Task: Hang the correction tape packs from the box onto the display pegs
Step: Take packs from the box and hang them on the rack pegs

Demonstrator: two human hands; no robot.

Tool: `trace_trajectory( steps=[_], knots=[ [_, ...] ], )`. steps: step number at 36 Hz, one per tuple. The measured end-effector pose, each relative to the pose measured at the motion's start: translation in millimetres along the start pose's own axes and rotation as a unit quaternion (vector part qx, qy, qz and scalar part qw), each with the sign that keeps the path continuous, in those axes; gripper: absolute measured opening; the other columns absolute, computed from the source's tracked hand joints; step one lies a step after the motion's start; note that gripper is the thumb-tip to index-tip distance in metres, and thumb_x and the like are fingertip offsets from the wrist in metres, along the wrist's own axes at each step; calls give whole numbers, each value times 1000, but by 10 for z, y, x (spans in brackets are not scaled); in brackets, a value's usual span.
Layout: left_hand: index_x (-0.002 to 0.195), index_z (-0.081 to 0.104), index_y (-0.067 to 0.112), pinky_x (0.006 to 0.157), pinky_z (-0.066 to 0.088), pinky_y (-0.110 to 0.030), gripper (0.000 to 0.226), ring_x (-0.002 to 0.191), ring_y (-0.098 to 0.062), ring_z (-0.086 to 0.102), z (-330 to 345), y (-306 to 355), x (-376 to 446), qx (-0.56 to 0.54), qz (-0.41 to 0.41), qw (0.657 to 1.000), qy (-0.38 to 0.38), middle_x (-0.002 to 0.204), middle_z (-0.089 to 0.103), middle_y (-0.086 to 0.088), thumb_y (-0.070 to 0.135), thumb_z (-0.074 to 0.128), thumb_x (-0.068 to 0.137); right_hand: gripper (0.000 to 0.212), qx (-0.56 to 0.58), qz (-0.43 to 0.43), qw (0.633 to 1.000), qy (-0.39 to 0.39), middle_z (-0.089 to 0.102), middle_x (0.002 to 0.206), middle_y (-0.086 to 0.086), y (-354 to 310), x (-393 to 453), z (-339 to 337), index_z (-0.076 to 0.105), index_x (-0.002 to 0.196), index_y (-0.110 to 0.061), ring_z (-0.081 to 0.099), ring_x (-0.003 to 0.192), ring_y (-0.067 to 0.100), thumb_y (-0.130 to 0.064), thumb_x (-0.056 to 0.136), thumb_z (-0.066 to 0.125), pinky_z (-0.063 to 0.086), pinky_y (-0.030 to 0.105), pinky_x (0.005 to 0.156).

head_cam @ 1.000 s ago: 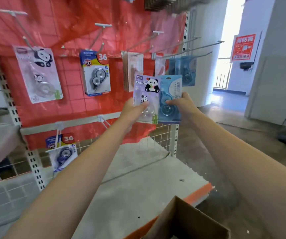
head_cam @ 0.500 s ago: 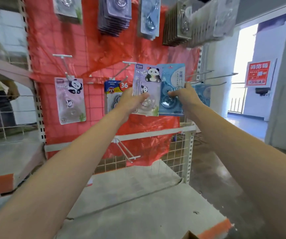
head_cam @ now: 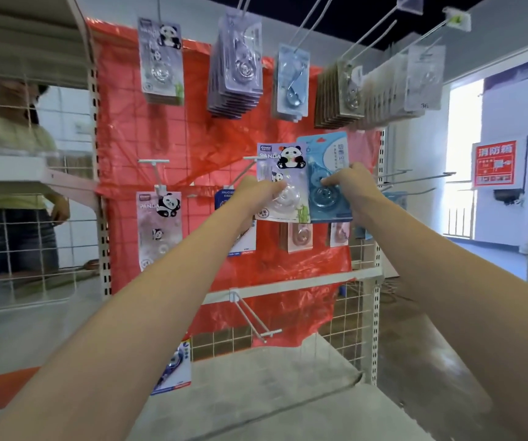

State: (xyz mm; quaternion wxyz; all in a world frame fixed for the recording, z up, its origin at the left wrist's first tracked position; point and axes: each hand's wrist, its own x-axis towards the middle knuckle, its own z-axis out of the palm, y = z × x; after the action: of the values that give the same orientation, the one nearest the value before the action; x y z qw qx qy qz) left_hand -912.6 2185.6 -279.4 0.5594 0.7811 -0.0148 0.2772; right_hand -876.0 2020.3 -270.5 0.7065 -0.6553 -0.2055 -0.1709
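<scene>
We've got both arms stretched out toward the red rack (head_cam: 148,144), one pack each. Our left hand (head_cam: 256,197) is closed around the lower edge of the panda pack (head_cam: 283,183), thumb over the clear bubble; our right hand (head_cam: 353,186) pinches the blue pack (head_cam: 328,173) just beside it at 3 o'clock, the two cards touching or overlapping at the edge. The box is out of sight. Step in hand looks like carrying these up to pegs; neither is hooked yet. Free pegs (head_cam: 415,179) stick out at 3 o'clock of the blue pack, and a bare one (head_cam: 153,161) sits at 9 o'clock. The stacks at 12 o'clock (head_cam: 235,58) look full. To do it well, we'd hang one card at a time, hold it low so the top hole stays clear, line the hole up with the peg tip, and slide straight back.
</scene>
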Motion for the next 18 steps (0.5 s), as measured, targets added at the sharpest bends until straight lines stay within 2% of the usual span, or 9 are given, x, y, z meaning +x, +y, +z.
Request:
trace_trajectory(
  steps=[4,8,14,18],
  knots=[
    [136,43,0,94,35,-35,66,122,-28,48,38,-24,-23,-1,-15,1000,-20,134,51,-16,37,66,87,33,-20,5,1000,8,57,108,11,48,25,-36,44,107,-9,59,103,28,3,83,62,51,46,94],
    [138,42,1,88,32,-29,66,122,-24,47,93,-17,-32,2,-21,999,-28,136,50,-13,39,65,88,35,-23,4,1000,21,59,114,15,82,50,-98,45,110,-8,59,104,29,0,81,64,50,48,95],
    [141,38,1,92,31,-29,66,130,-23,43,186,17,-2,0,-19,998,-57,143,44,-13,38,60,92,35,-12,3,999,35,58,112,13,98,64,-196,43,106,-10,58,108,31,1,80,64,48,52,96],
    [138,42,0,95,29,-30,59,129,-23,43,262,26,22,3,-12,997,-79,140,47,-13,35,59,93,35,-1,5,999,39,58,111,11,121,68,-293,44,107,-11,58,110,30,1,81,63,49,50,96]
  ],
)
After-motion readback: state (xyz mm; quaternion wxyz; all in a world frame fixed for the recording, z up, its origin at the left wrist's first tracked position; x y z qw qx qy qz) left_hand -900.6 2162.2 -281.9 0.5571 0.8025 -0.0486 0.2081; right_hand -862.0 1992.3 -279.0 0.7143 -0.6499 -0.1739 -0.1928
